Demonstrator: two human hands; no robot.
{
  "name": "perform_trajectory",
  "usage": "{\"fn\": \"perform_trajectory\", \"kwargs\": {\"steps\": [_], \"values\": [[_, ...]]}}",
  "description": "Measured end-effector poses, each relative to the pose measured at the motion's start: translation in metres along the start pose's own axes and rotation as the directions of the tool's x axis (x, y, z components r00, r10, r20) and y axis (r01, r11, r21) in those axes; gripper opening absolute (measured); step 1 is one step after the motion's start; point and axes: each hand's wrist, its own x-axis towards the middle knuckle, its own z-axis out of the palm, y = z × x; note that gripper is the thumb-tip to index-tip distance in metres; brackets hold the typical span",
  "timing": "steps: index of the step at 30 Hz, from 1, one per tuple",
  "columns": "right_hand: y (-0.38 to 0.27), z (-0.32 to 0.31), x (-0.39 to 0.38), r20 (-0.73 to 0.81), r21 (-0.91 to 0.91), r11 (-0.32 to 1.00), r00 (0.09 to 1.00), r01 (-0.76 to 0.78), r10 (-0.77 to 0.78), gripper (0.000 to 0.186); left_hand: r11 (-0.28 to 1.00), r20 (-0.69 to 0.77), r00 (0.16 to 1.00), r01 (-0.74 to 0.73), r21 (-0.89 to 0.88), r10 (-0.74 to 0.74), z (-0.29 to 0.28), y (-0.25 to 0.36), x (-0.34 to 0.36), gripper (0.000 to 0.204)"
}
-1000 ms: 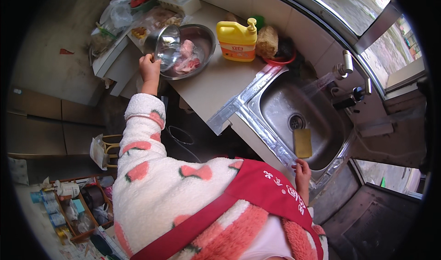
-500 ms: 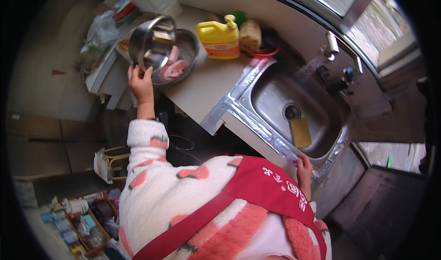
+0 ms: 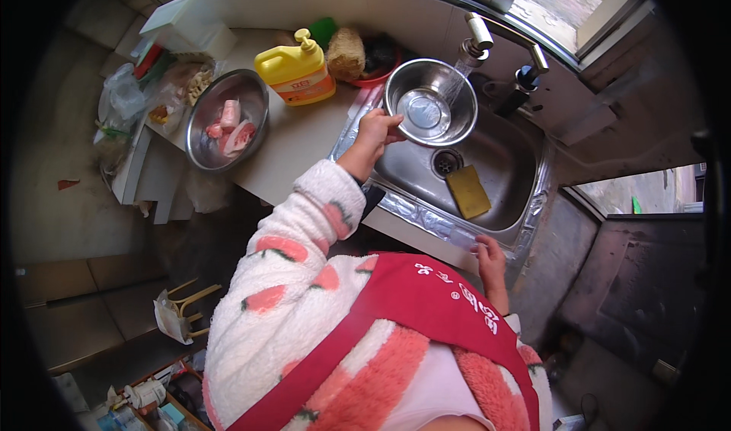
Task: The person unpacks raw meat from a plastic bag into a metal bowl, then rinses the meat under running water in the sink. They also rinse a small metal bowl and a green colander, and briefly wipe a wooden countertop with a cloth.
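My left hand (image 3: pixel 375 138) grips the rim of a shiny steel bowl (image 3: pixel 455 130), tilted a little over the far left part of the sink (image 3: pixel 512 180). Water falls into the bowl from the faucet (image 3: pixel 474 41). My right hand (image 3: pixel 489 262) hovers by the sink's near edge, fingers loosely curled and apart, with nothing in them. On the sink floor, beside the drain (image 3: pixel 447 161), lies a yellow-brown sponge (image 3: pixel 468 191). To the left on the counter, a second metal bowl (image 3: pixel 199 145) contains pieces of raw meat (image 3: pixel 231 119).
A yellow pump jug (image 3: pixel 295 69) stands on the counter (image 3: pixel 304 142) between the meat bowl and sink. Behind it are a tan loofah-like scrubber (image 3: pixel 347 52) and a red basin (image 3: pixel 381 75). Plastic bags (image 3: pixel 122 92) and a white box (image 3: pixel 179 27) crowd the left end.
My left hand has carried the steel bowl rightward from above the meat bowl to under the running faucet. The view has shifted too; my right hand stays near the sink's edge.
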Motion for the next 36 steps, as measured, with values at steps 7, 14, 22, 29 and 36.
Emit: {"fn": "perform_trajectory", "kwargs": {"steps": [7, 14, 22, 29, 36], "values": [[0.001, -0.013, -0.001, -0.056, 0.012, 0.999, 0.998, -0.035, 0.036, 0.018, 1.000, 0.063, 0.998, -0.018, 0.013, 0.017, 0.032, -0.005, 0.025, 0.011], [-0.046, -0.070, 0.104, -0.156, -0.195, 0.953, 0.952, 0.232, -0.264, 0.019, 0.999, 0.058, 0.998, 0.036, -0.011, -0.035, 0.040, -0.003, 0.022, 0.012], [-0.116, -0.084, 0.253, -0.083, -0.740, 0.549, 0.758, 0.388, -0.647, 0.043, 0.993, 0.043, 0.997, 0.063, -0.096, -0.059, 0.041, -0.009, 0.015, 0.015], [-0.114, -0.073, 0.302, 0.050, -0.905, 0.339, 0.856, 0.257, -0.514, 0.052, 0.988, -0.003, 0.999, 0.041, -0.147, -0.042, 0.042, -0.013, 0.004, 0.018], [-0.107, -0.074, 0.297, 0.117, -0.912, 0.240, 0.772, 0.332, -0.625, 0.056, 0.982, -0.017, 0.999, 0.042, -0.184, -0.046, 0.040, -0.015, 0.001, 0.018]]}}
